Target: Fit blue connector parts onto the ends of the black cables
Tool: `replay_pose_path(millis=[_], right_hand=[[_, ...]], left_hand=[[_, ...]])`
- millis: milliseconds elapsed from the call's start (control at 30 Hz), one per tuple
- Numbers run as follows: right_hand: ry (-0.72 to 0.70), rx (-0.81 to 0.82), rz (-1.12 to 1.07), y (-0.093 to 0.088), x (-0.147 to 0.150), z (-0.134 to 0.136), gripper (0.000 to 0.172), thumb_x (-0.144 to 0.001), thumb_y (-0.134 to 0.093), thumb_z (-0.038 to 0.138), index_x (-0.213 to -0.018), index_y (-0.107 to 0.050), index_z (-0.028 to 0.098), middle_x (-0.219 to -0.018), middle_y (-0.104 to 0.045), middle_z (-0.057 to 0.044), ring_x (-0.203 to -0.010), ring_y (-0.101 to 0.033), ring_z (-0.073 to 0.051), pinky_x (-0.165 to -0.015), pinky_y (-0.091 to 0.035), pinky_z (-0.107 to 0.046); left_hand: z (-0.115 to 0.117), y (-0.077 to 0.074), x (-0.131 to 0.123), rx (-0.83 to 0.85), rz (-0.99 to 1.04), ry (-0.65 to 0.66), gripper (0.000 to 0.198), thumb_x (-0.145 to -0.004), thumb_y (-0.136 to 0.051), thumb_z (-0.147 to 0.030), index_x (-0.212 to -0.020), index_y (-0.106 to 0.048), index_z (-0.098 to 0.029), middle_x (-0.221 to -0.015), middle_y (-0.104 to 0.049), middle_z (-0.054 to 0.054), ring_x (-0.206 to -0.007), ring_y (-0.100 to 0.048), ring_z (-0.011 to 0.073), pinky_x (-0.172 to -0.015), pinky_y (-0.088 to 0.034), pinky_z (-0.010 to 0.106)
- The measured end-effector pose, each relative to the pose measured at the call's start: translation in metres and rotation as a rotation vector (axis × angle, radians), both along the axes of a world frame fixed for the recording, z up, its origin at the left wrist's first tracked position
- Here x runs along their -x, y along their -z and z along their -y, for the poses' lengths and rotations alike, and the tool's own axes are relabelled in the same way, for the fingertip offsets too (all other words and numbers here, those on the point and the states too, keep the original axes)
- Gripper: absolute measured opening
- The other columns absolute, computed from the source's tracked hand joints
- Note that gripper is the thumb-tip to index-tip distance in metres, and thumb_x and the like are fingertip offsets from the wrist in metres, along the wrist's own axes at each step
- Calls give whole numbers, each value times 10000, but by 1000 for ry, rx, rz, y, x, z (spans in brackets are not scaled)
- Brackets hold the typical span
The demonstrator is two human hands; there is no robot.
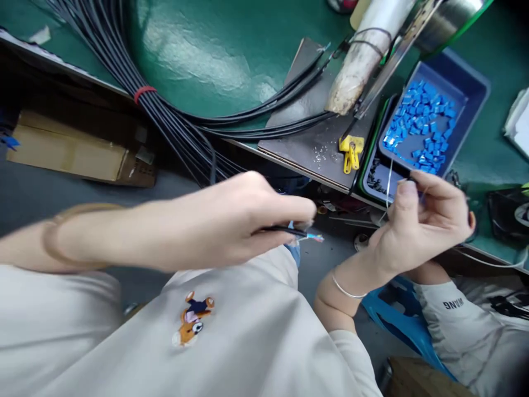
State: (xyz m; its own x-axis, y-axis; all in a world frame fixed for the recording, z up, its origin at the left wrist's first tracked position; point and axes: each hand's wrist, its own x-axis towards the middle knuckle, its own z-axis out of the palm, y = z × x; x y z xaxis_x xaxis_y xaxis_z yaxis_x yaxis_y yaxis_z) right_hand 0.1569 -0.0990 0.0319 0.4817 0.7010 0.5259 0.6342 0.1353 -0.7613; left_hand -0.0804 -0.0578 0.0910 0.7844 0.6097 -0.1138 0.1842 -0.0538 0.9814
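My left hand (pixel 256 220) is closed around a black cable (pixel 285 229) in front of my body. The cable's stripped end (pixel 314 237) points right, with thin coloured wires fanning out of it. To the right, my right hand (pixel 425 220) is raised near the bins, thumb and forefinger pinched together. A small dark piece (pixel 410 180) shows between those fingertips; its kind is too small to tell. A thin pale strand (pixel 389 184) hangs beside the right thumb. A thick bundle of black cables (pixel 165 107), bound with a red tie (pixel 144 92), lies over the bench edge.
A blue-grey bin (pixel 469 105) holds many small blue pieces, and a lower bin (pixel 374 177) holds small black ones. A yellow tool (pixel 351 153) hangs at the board (pixel 306 149) below a white tube (pixel 363 60). A co-worker's sleeve (pixel 446 314) is at right.
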Motion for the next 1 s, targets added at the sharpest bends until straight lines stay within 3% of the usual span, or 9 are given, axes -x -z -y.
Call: replay_pose_path(millis=[67, 133, 233, 333, 433, 600, 867, 1000], right_hand=[[-14, 8, -62, -3, 7, -1, 187, -849, -717, 321, -940, -701, 159, -895, -693, -85, -795, -686, -225, -676, -551, -359], [-47, 19, -107, -4, 12, -2, 163, -831, -740, 288, -887, -707, 139, -817, -696, -62, -753, -691, -203, -660, -548, -334], [-86, 16, -124, 0, 18, -2, 94, -853, -713, 253, -866, -711, 160, -782, -714, -39, -758, -711, -184, -657, -545, -298], [-141, -2, -149, 8, 22, -1, 64, -859, -709, 244, -887, -723, 189, -815, -754, -28, -766, -720, -158, -632, -521, -262], [-181, 35, -135, 13, 26, -2, 90, -867, -704, 260, -927, -736, 202, -902, -778, -36, -716, -695, -127, -513, -434, -231], [-189, 62, -67, 18, 31, -6, 108, -898, -662, 273, -943, -730, 202, -1026, -780, -49, -512, -543, -66, -406, -264, -250], [-218, 132, -28, 27, 31, -13, 122, -903, -647, 287, -927, -721, 192, -1039, -774, -57, -411, -342, -24, -397, -282, -244], [-243, 133, -48, 30, 31, -14, 95, -893, -662, 259, -949, -724, 214, -993, -780, -34, -422, -401, -30, -396, -282, -235]], left_hand=[[1, 40, -2, 311, 76, -142, 90, -756, -707, -128, -740, -633, -175, -582, -593, -11, -394, -412, 58, -365, -255, 216], [0, 76, -12, 560, 216, -364, 150, -742, -737, -175, -822, -611, -156, -642, -642, -5, -386, -427, 38, -363, -291, 191], [-7, 103, -31, 647, 407, -542, 319, -673, -745, -149, -961, -609, -133, -755, -702, 20, -414, -476, 37, -371, -319, 170], [-14, 102, -47, 606, 485, -528, 266, -709, -716, -190, -948, -618, -125, -746, -701, 19, -397, -433, 21, -359, -260, 158], [-21, 94, -59, 550, 477, -515, 199, -764, -723, -255, -870, -630, -115, -641, -637, -10, -382, -351, -3, -363, -184, 156], [-29, 89, -75, 467, 499, -535, 226, -744, -765, -276, -835, -632, -116, -619, -610, -16, -408, -334, 0, -382, -181, 171], [-40, 94, -72, 538, 525, -464, 207, -764, -748, -257, -866, -627, -125, -621, -559, -40, -423, -304, -2, -389, -150, 171], [-43, 94, -70, 585, 512, -407, 207, -782, -737, -286, -851, -645, -114, -584, -469, -64, -426, -251, -3, -393, -110, 179]])
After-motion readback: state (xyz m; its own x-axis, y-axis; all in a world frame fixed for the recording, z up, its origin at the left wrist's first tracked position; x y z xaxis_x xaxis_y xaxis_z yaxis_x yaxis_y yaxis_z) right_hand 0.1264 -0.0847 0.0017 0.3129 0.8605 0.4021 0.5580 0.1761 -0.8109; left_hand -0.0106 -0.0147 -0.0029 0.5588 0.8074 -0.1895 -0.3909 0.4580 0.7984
